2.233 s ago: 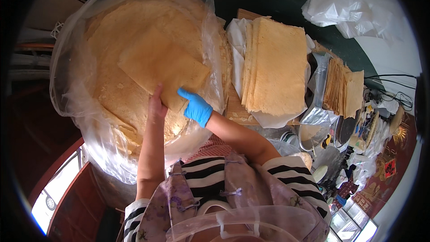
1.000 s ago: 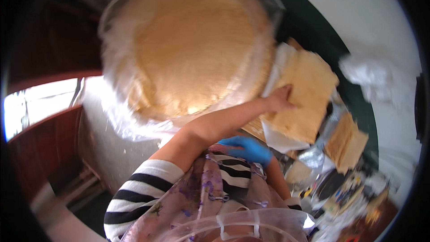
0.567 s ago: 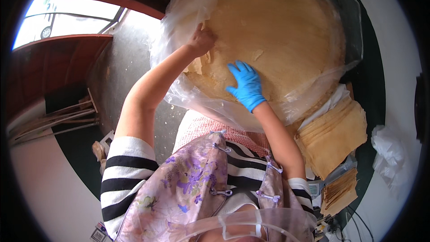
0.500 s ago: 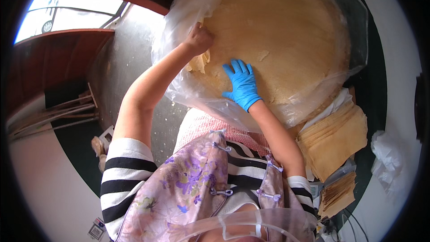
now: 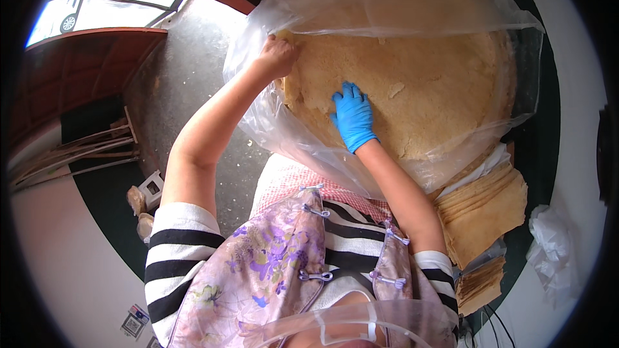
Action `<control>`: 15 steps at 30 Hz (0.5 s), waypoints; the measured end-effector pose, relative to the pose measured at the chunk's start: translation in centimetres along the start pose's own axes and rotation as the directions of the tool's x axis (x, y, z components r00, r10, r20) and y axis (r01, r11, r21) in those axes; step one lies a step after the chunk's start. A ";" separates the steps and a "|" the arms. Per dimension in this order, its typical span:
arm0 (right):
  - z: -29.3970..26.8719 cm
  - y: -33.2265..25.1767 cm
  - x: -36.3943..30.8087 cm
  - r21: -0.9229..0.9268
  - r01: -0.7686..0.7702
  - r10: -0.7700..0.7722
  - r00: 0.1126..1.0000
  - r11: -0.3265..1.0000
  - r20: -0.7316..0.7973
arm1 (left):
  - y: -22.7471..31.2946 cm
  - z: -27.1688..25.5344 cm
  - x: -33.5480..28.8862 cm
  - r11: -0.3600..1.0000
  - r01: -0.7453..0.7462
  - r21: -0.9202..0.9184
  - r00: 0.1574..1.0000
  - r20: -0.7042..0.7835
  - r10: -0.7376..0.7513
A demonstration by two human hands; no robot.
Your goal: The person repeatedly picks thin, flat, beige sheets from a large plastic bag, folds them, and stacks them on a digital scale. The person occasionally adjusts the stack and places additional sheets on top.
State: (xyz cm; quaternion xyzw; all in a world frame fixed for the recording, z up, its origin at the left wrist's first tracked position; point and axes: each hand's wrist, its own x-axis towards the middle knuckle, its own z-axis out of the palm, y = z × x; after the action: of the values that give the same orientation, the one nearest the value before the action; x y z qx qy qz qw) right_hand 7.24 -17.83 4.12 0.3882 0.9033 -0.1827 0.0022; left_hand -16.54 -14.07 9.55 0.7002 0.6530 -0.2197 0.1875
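A big round stack of thin tan flatbread (image 5: 425, 90) lies in front of me, partly wrapped in clear plastic sheeting (image 5: 387, 0). The plastic covers its far part and hangs around the near and left rim. At the stack's left rim, my bare left hand (image 5: 279, 57) is closed with its fingers on the flatbread's edge; a pale yellow bit shows beside the fingertips. My right hand (image 5: 353, 116), in a blue glove, rests on the top sheet near the middle, fingers stretched out and fairly close together. A small loose flake (image 5: 396, 90) lies to its right.
Folded tan sheets (image 5: 483, 212) are stacked to the right of the round, with a smaller pile (image 5: 482, 287) nearer me. A white plastic bag (image 5: 553, 238) lies farther right. Wooden slats (image 5: 77, 154) lean at the left, by grey floor (image 5: 174, 84) with scattered crumbs.
The plastic's edge now lies across the far part of the flatbread. The torn flap below my left hand no longer hangs there. My right hand's fingers have drawn closer together, slightly rightward.
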 end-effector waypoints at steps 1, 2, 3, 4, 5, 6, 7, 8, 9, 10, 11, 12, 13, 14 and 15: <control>-0.1 0.1 0.0 -0.001 0.028 -0.028 0.999 1.000 -0.021 | 0.1 -0.1 0.0 0.999 0.022 -0.032 1.000 0.018 -0.021; -0.1 0.1 0.1 -0.017 0.040 -0.040 0.999 0.999 -0.022 | 0.1 -0.2 0.0 0.997 0.045 -0.063 0.998 0.036 -0.043; -0.2 0.1 0.3 -0.014 0.071 -0.071 0.997 0.997 -0.042 | 0.1 -0.2 0.0 0.996 0.051 -0.069 0.999 0.024 -0.049; -0.3 0.1 0.6 -0.018 0.061 -0.061 0.998 0.998 -0.019 | 0.2 -0.2 0.1 0.996 0.055 -0.073 0.998 0.013 -0.054; -0.3 0.1 0.8 -0.002 0.070 -0.070 0.997 0.998 -0.011 | 0.2 -0.2 0.1 0.994 0.051 -0.095 0.999 0.000 -0.051; -0.3 0.1 1.1 0.014 0.079 -0.079 0.997 0.997 -0.005 | 0.1 -0.2 0.2 0.994 0.065 -0.089 0.998 -0.009 -0.066; -0.4 0.2 1.2 0.110 0.057 -0.054 0.998 0.992 -0.026 | 0.0 -0.2 0.3 0.993 0.070 -0.099 0.997 -0.023 -0.072; -0.6 0.5 1.3 0.204 0.038 -0.029 0.999 0.978 -0.045 | -0.1 -0.2 0.4 0.990 0.080 -0.114 0.996 -0.029 -0.084; -0.8 0.9 1.4 0.276 -0.015 0.021 1.000 0.961 -0.021 | -0.2 -0.2 0.4 0.989 0.081 -0.120 0.996 -0.018 -0.083; -1.1 1.4 1.3 0.456 -0.063 0.102 0.993 0.888 -0.061 | -0.3 -0.2 0.5 0.988 0.087 -0.129 0.996 -0.001 -0.088; -1.5 2.0 1.3 0.601 -0.137 0.204 0.978 0.787 -0.044 | -0.3 -0.3 0.5 0.986 0.093 -0.138 0.996 0.017 -0.092; -2.0 2.7 1.1 0.730 -0.199 0.294 0.956 0.654 -0.002 | -0.4 -0.4 0.5 0.986 0.087 -0.142 0.996 0.014 -0.086; -2.8 4.3 1.5 0.703 -0.359 0.286 0.931 0.614 0.225 | -0.5 -0.6 0.5 0.986 0.081 -0.147 0.997 0.011 -0.080; -3.6 5.7 1.9 0.725 -0.386 0.254 0.922 0.571 0.291 | -0.5 -1.0 0.5 0.984 0.065 -0.164 0.998 0.010 -0.065; -4.2 6.5 2.2 0.764 -0.399 0.281 0.914 0.506 0.292 | -0.5 -1.4 0.6 0.973 0.060 -0.224 0.998 0.018 -0.057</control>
State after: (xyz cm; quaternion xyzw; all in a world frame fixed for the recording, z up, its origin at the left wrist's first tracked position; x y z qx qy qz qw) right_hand 10.90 -10.79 5.59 0.5025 0.6220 -0.5951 -0.0806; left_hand -16.94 -12.79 10.38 0.6538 0.6928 -0.1540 0.2625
